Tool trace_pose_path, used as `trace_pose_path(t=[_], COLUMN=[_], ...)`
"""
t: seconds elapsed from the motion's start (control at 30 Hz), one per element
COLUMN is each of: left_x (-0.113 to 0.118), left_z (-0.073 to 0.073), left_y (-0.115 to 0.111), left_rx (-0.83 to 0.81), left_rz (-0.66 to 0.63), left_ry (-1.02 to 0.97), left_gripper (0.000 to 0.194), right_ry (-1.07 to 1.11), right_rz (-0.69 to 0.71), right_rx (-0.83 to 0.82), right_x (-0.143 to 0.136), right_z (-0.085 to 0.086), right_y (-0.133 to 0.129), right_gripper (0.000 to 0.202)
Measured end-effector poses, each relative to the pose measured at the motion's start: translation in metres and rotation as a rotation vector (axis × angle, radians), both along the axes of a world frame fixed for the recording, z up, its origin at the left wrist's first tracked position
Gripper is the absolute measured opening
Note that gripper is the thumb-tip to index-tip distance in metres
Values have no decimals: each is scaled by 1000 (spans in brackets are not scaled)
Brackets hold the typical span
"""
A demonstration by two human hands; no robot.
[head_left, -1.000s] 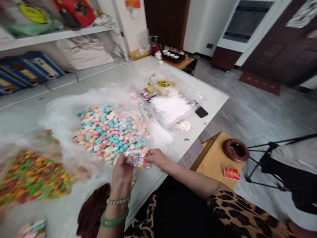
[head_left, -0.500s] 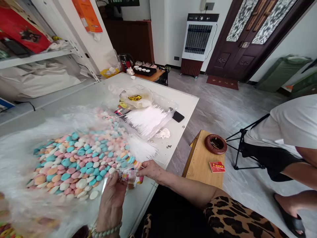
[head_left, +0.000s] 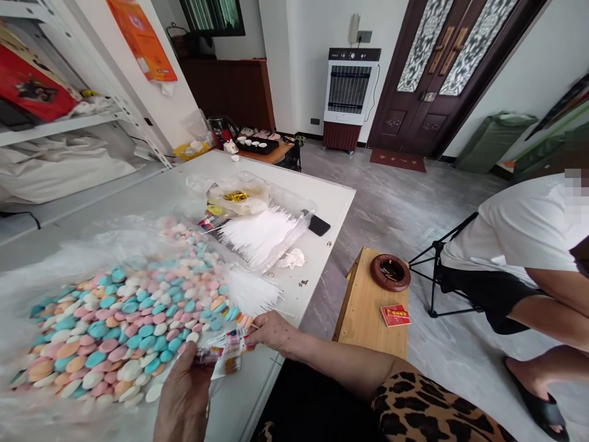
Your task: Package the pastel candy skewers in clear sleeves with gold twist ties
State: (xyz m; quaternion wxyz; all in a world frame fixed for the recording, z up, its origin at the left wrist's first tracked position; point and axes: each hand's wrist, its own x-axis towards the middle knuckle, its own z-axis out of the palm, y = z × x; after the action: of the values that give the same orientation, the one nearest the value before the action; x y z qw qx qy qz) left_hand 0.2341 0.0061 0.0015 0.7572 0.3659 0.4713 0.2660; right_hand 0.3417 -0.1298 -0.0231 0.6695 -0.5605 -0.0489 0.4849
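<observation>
White tabletop (head_left: pixel 317 202) is stretching away under the work. At its near edge, the left hand (head_left: pixel 184 399) is rising from six o'clock, back to the camera, fingers curled closed on a small clear printed packet (head_left: pixel 225 356). The right hand (head_left: pixel 271 331) is coming in from four o'clock, forearm lying across the table corner, fingertips pinching the packet's other end. At ten o'clock of the hands, a heap of pastel pink, blue and white candy discs (head_left: pixel 133 319) is lying on clear plastic. At twelve o'clock, white plastic sticks (head_left: pixel 257 233) are fanning out.
</observation>
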Motion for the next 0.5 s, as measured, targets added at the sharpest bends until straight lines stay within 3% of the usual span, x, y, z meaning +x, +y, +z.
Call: trace_pose_path(t=[0.13, 0.27, 0.37, 0.5], left_x=[-1, -15, -17, -14], left_z=[10, 19, 14, 2], left_y=[2, -11, -23, -29], left_rx=[-55, -128, -235, -165], left_rz=[104, -76, -266, -195], left_ry=[5, -14, 4, -36], left_gripper=[19, 41, 41, 28], right_ry=[-94, -180, -263, -345], right_rz=[35, 96, 105, 133], right_rx=[-126, -150, -121, -106], right_x=[-1, 1, 3, 0], right_z=[10, 13, 2, -7], right_y=[6, 6, 12, 16], right_gripper=[19, 20, 23, 24])
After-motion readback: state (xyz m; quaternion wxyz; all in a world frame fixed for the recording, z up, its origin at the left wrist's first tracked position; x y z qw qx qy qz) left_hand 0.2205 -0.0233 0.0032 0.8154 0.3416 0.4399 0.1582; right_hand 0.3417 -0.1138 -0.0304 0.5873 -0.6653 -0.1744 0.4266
